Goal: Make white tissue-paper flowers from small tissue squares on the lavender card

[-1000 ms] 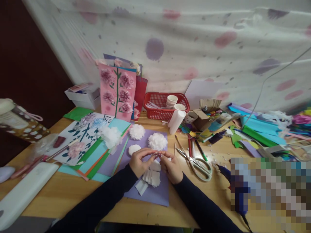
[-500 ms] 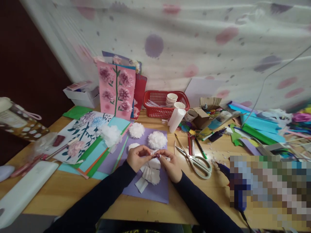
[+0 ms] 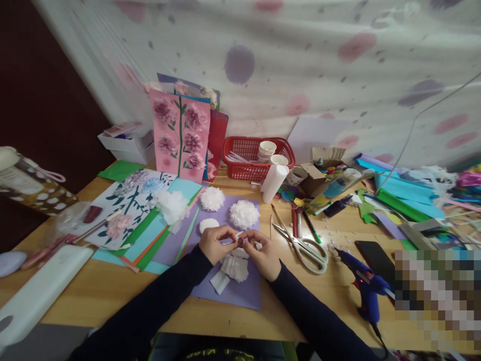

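My left hand [image 3: 215, 245] and my right hand [image 3: 264, 253] meet over a purple sheet [image 3: 246, 297]. Between them, thumbs and fingers pinch a small piece of white tissue paper [image 3: 238, 234], mostly covered by the fingertips. Below the hands, several cut white paper pieces [image 3: 235, 268] lie on the sheet, partly fanned over each other. Beyond my fingers sit two fluffy white paper flowers, one on the left [image 3: 212, 199] and a larger one on the right [image 3: 244, 214]. A flat white round piece [image 3: 208, 224] rests just above my left hand.
Scissors [image 3: 317, 260], brushes and pens lie right of my right hand. Farther right are a blue glue gun [image 3: 366, 286] with its cord and a dark phone [image 3: 376, 258]. A red basket [image 3: 248, 173] stands at the back. Coloured sheets [image 3: 154, 250] and a pink flower picture [image 3: 161, 160] are left.
Both hands stay together, with the fingers shifting slightly on the tissue paper. The view has moved a little, showing more of the glue gun and phone.
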`<action>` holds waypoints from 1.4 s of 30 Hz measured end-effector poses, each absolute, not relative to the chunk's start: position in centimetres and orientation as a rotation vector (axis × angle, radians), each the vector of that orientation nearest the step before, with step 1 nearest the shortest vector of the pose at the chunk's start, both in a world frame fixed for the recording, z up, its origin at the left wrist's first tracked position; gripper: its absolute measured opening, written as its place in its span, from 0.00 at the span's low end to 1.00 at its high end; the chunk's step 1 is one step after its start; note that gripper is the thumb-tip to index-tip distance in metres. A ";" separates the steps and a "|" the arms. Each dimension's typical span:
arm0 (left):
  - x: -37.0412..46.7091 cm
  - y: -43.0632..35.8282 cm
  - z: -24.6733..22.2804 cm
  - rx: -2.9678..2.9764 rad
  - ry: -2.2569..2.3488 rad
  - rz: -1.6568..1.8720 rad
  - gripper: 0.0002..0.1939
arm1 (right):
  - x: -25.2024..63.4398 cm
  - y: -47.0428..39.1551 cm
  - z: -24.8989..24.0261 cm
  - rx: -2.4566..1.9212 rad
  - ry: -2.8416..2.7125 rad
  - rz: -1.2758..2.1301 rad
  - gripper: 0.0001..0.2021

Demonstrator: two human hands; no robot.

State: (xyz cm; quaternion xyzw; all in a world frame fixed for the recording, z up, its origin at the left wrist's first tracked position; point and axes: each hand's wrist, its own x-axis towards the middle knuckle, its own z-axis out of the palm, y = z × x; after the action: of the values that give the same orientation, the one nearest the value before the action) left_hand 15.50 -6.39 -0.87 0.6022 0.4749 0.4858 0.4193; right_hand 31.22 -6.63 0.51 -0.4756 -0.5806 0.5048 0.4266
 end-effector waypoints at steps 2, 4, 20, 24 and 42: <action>15.6 -6.4 -0.8 1.483 1.177 1.205 0.08 | 31.3 -6.5 0.5 -1.203 -1.401 1.290 0.12; 15.7 -6.5 -0.5 1.453 1.153 1.186 0.09 | 31.4 -6.3 0.5 -1.206 -1.369 1.298 0.13; 15.6 -5.9 0.0 1.147 1.113 1.248 0.09 | 31.5 -6.3 0.7 -1.190 -1.133 1.402 0.14; 15.4 -5.6 0.0 1.057 1.162 1.334 0.09 | 31.4 -6.1 0.0 -1.172 -1.035 1.450 0.16; 15.6 -5.5 -0.1 0.736 1.144 1.522 0.20 | 31.3 -6.2 -0.3 -1.137 -1.010 1.435 0.16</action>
State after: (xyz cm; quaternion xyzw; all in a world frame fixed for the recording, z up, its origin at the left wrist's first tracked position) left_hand 15.58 -5.53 -0.12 0.3073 0.4776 0.6358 0.5227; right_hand 31.28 -6.21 -0.29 -0.4704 -0.4181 0.5936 0.5016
